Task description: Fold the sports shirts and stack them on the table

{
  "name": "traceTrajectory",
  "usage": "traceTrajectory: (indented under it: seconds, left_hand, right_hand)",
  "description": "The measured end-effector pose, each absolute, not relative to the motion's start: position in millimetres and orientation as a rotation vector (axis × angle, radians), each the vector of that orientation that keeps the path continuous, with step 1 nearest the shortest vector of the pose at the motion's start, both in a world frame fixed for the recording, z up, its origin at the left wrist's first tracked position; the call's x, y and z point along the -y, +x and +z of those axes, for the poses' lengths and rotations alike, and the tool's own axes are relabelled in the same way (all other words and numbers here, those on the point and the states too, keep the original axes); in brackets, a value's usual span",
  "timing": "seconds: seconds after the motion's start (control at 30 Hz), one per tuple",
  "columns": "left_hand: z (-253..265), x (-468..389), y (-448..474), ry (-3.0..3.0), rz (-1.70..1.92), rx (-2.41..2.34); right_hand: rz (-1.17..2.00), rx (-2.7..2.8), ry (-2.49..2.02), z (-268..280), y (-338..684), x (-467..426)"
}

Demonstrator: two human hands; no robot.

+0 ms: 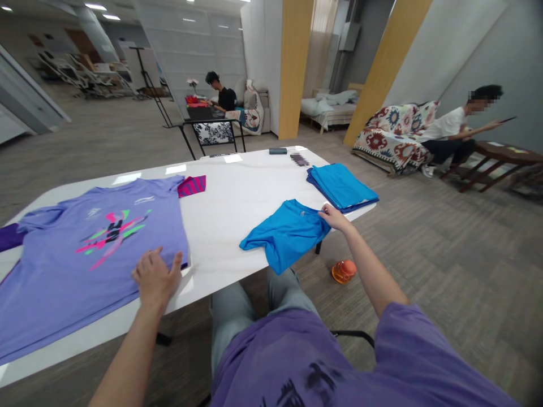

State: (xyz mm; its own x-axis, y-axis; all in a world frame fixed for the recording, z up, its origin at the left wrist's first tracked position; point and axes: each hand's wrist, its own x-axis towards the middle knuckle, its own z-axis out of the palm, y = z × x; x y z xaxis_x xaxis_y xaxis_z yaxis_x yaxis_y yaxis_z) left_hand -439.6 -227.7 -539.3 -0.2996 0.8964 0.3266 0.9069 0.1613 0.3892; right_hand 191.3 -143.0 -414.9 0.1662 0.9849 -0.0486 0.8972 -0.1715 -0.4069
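Observation:
My left hand [156,278] lies with fingers spread on a lavender T-shirt [127,265], which is laid out flat at the left with a colourful print on its chest. With its fingers pinched, my right hand [334,217] holds a blue T-shirt [291,232] by the edge beside its collar. The blue T-shirt is crumpled, partly on the table and partly over its front edge. Just behind my right hand is a folded blue garment [343,183] on top of darker blue cloth.
On the white table [224,198], a striped pink cloth [195,185] shows beyond the lavender T-shirt. A dark case [278,151] lies at the far edge. An orange-lidded container [344,271] stands on the floor. One person [227,99] sits behind, another [449,127] at the right.

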Motion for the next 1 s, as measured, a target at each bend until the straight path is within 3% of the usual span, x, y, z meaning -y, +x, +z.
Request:
traceTrajectory:
  seconds: [0.23, 0.43, 0.5, 0.7, 0.83, 1.0]
  left_hand:
    - [-504.2, 230.1, -414.4, -1.783, -1.183, 2.243]
    - [-358.9, 188.2, -287.3, -2.365, -2.11, 1.517]
    - [-309.3, 175.4, -249.0, -2.683, -2.274, 1.252]
    - [-245.7, 190.3, -184.3, -3.593, -2.17, 0.898]
    - [-235.3, 233.0, -170.4, -3.586, -2.514, 0.86]
    - [-213.4, 270.4, -172.2, -3.41, -2.285, 1.096]
  right_hand:
    - [0.193, 2.037, -1.223, -282.3, 135.0, 145.9]
    - [0.077, 2.474, -0.573, -127.0, 41.7, 204.9]
    - [0.062, 2.594, -0.446, -84.4, 24.6, 224.5]
    - [-0.107, 2.561, -0.605, -8.0, 44.6, 236.0]
    - [-0.244, 2.41, -0.77, 8.3, 65.3, 232.5]
    - [-0.236, 2.306, -0.855, 21.6, 49.2, 242.2]
